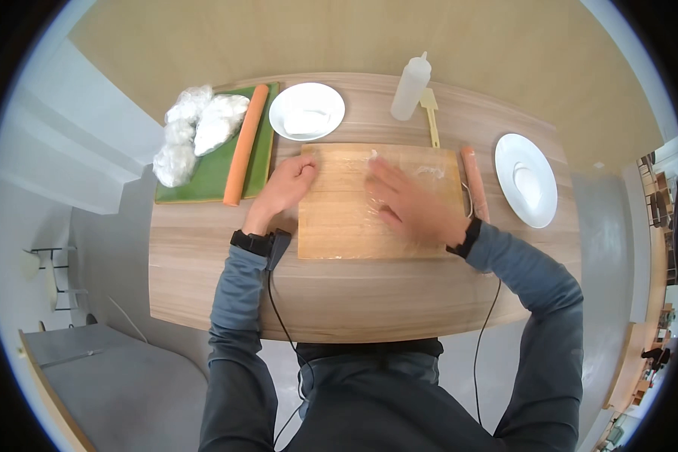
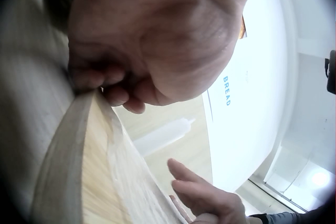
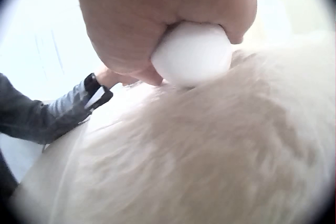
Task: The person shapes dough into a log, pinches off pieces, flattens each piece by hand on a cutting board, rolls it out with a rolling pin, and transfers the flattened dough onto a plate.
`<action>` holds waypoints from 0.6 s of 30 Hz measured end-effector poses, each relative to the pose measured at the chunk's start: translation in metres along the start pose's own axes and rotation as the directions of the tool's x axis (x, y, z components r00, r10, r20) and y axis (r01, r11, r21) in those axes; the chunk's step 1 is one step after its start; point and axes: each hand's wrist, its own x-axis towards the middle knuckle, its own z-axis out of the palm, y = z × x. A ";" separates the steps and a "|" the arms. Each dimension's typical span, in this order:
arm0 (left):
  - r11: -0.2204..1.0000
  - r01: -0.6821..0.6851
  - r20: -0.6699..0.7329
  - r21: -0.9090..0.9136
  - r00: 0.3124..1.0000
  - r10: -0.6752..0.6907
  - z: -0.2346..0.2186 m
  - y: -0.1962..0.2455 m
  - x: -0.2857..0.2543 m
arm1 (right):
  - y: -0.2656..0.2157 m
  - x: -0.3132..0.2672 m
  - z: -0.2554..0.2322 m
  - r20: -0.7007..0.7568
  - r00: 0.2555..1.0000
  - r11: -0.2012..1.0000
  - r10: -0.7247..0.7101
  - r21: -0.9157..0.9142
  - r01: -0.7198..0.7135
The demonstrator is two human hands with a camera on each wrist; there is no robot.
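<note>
The work in hand looks like smoothing the clear film (image 1: pixel 432 172) over the wooden board (image 1: pixel 331 162), which lies mid-desk (image 1: pixel 203 279). At its far left corner, the fingers of the left hand (image 1: pixel 282 183) are curled in and seem to grip the edge; whether they also pinch film cannot be told. That hold should be firm enough to stop board and film sliding, without pulling new creases. The right hand (image 1: pixel 414 205) is palm down over the board, its fingers bent round a white lump (image 3: pixel 194 56), as the right wrist view shows. It would do best with light, even strokes away from the held corner, pressing flat toward the wrinkles near the far right; digging in an edge could tear or bunch the film.

Counted from the left: one green board (image 1: pixel 213 186), carrying what look like three wrapped bundles (image 1: pixel 220 124), though they overlap too much to be sure, and one orange roller (image 1: pixel 246 147); one white bowl (image 1: pixel 306 96) with one white block (image 1: pixel 306 122) inside; one wooden board; one squeeze bottle (image 1: pixel 411 88); one pale yellow spatula (image 1: pixel 430 109); one pinkish roller (image 1: pixel 474 181) just beside the wooden board; one white plate (image 1: pixel 520 149) bearing one white oval piece (image 1: pixel 528 186). Two hands, one lump between them, in the right.
</note>
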 end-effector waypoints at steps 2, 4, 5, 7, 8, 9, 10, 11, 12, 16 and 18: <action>1.000 -0.024 -0.025 0.001 0.999 0.025 -0.001 -0.005 0.000 | 0.001 -0.008 0.000 0.054 0.990 0.991 -0.131 0.016 0.130; 0.999 -0.034 -0.034 0.009 0.999 0.035 0.000 -0.003 -0.001 | 0.002 -0.016 -0.001 -0.091 0.989 0.984 -0.119 0.125 0.129; 0.999 -0.033 -0.034 0.007 0.999 0.034 0.000 -0.003 -0.001 | 0.005 -0.016 -0.002 -0.089 0.989 0.984 -0.118 0.126 0.129; 1.000 0.000 -0.019 0.004 1.000 0.000 0.000 -0.003 0.000 | 0.004 -0.009 -0.012 -0.219 0.959 0.901 0.182 0.427 -0.073; 1.000 -0.008 -0.007 0.008 1.000 0.008 0.001 -0.003 0.002 | 0.001 -0.003 -0.011 -0.228 0.955 0.901 0.192 0.426 -0.080; 1.000 0.004 -0.002 0.007 1.000 -0.004 0.000 -0.003 0.001 | -0.002 0.006 -0.010 -0.205 0.952 0.870 0.229 0.481 -0.105; 1.000 0.018 0.002 0.006 1.000 -0.018 -0.001 -0.004 0.001 | -0.004 0.010 -0.009 -0.179 0.948 0.834 0.261 0.536 -0.128; 1.000 0.014 0.008 0.011 1.000 -0.014 -0.001 -0.005 0.002 | -0.002 0.008 -0.004 -0.186 0.946 0.834 0.266 0.537 -0.129; 1.000 0.008 0.005 0.009 1.000 -0.008 -0.002 -0.005 0.002 | -0.002 0.008 0.002 -0.145 0.976 0.899 0.161 0.430 -0.084; 0.999 -0.046 -0.026 -0.006 0.999 0.046 0.001 -0.015 0.004 | -0.003 -0.005 -0.004 0.061 0.998 1.000 0.009 -0.030 -0.007; 1.000 -0.020 -0.017 -0.006 1.000 0.020 0.000 -0.013 0.003 | -0.001 -0.008 -0.003 0.046 0.999 0.998 -0.018 -0.053 0.020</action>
